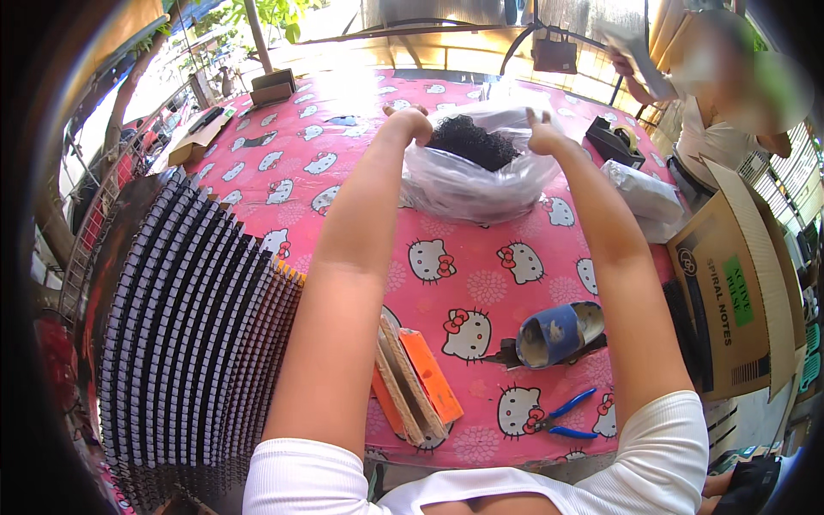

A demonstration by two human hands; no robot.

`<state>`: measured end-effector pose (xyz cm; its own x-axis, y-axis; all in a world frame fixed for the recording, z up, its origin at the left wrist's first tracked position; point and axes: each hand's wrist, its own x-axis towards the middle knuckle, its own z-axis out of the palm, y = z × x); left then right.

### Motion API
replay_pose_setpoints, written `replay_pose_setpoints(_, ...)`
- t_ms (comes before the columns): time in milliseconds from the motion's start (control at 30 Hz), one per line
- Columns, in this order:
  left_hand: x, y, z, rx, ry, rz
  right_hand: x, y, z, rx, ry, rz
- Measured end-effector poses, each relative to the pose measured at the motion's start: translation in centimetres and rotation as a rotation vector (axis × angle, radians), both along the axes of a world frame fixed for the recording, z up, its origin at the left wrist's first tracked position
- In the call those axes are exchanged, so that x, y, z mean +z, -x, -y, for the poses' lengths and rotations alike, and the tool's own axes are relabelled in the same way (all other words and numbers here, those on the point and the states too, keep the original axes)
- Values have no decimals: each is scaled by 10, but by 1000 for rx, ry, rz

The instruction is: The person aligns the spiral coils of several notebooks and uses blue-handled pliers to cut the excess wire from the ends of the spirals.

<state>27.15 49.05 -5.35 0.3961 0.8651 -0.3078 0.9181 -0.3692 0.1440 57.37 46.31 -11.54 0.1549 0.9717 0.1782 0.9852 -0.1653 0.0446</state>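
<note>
A clear plastic bag (468, 196) with its mouth spread wide stands on the far middle of the table. Inside it lies a tangled heap of thin black coils (474, 144). My left hand (408, 125) is closed at the left side of the bag's rim. On the opposite side, my right hand (544, 137) grips the rim with the thumb raised. Both arms reach out straight, and the fingertips are partly hidden by the hands and the plastic.
A tall stack of spiral-bound notebooks (189, 326) stands at left. Nearer lie orange-edged wooden pieces (421, 378), a blue slipper (549, 335) and blue-handled pliers (571, 421). A cardboard box (730, 283), a wrapped bundle (644, 197) and a tape dispenser (614, 142) are at right. Another person (721, 129) stands beyond.
</note>
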Motion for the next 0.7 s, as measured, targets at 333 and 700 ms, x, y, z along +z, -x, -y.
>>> replay_pose_setpoints(333, -37, 34, 0, 485, -172, 870, 27, 136, 100, 573, -106, -352)
replay_pose_setpoints(700, -50, 31, -18, 520, -264, 402, 11, 157, 166, 940, -128, -79)
